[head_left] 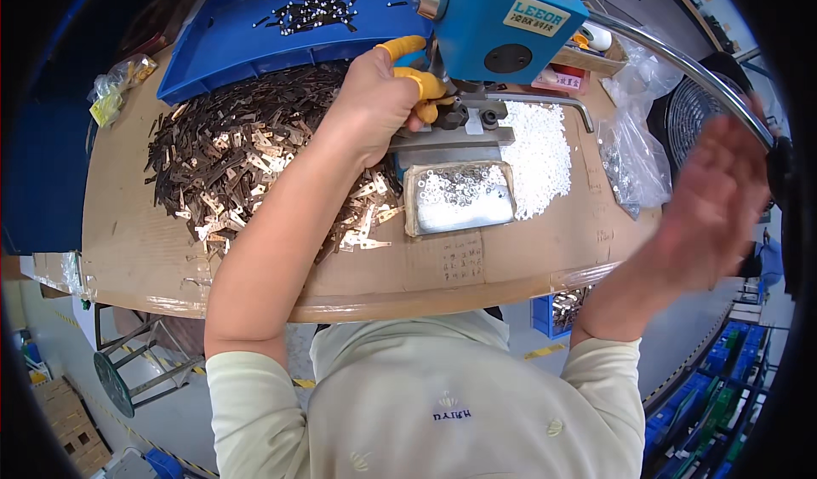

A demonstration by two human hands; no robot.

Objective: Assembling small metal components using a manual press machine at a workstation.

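My left hand [374,100], with yellow covers on its fingertips, reaches in under the head of a blue hand press [502,32]. Its fingers are pinched together at the metal fixture [464,120] on the press base; whatever they hold is hidden. At the right, my right hand [719,189] is smeared by motion beside the long metal lever [681,66] of the press; whether it touches the lever, I cannot tell. Flat metal strips with holes [247,160], dark and coppery, lie heaped left of the press. A small shallow tray [455,217] of little rings sits in front of the fixture.
Many small white rings [540,155] are spread right of the fixture, beside a hex key [587,114]. A blue tray [213,57] with dark pieces stands behind the strips. Clear plastic bags [634,151] and a fan [698,113] are at the right. A stool [119,381] stands lower left.
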